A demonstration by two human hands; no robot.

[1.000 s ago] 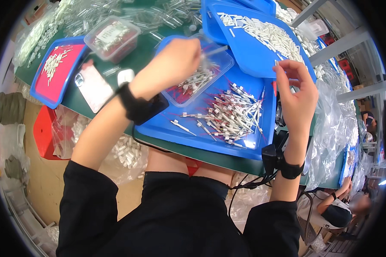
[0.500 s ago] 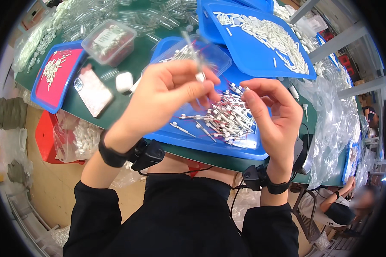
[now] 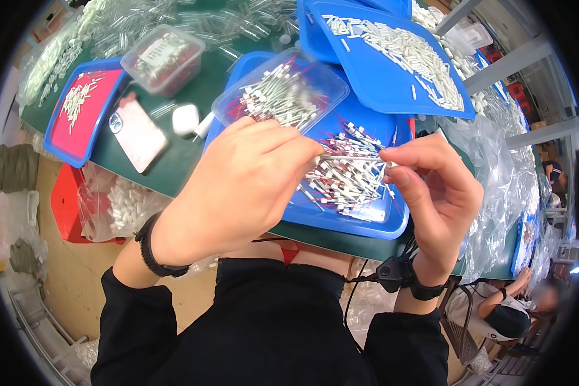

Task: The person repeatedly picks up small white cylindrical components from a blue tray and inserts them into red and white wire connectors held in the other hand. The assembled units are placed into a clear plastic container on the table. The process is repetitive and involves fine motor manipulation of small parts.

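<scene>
- Far left: tray (image 3: 85,140) with blue rim and pink bed, heap of thin white pieces (image 3: 75,106) on it.
- Below it, beneath table level: clear bag (image 3: 127,206) of short white pieces.
- Next along the green table (image 3: 213,67): pale pink phone (image 3: 141,143), camera end up-left; above it, a clear tub (image 3: 179,80) with white contents; just right of the phone, a rounded white case (image 3: 186,119).
- Left hand (image 3: 241,180): back toward the camera, fingertips closed on the left end of a thin pale rod (image 3: 354,157).
- Rod: level, strung between the two hands, above the pile in the blue tray.
- Behind the left hand: second clear tub (image 3: 331,107), white-headed, red-wired parts (image 3: 280,93) inside.
- Blue tray (image 3: 381,222): loose pile (image 3: 350,186) of similar parts, red wires sticking out.
- Above, to the right: another blue tray (image 3: 367,87), short white tubes (image 3: 399,51) spread over it.
- Right hand (image 3: 436,186): thumb and forefinger pinching at the rod's right end, small white piece (image 3: 391,165) between them; exact contact unclear.
- Farther right: crumpled clear plastic (image 3: 492,186).
- Right edge: seated co-worker (image 3: 505,315).
</scene>
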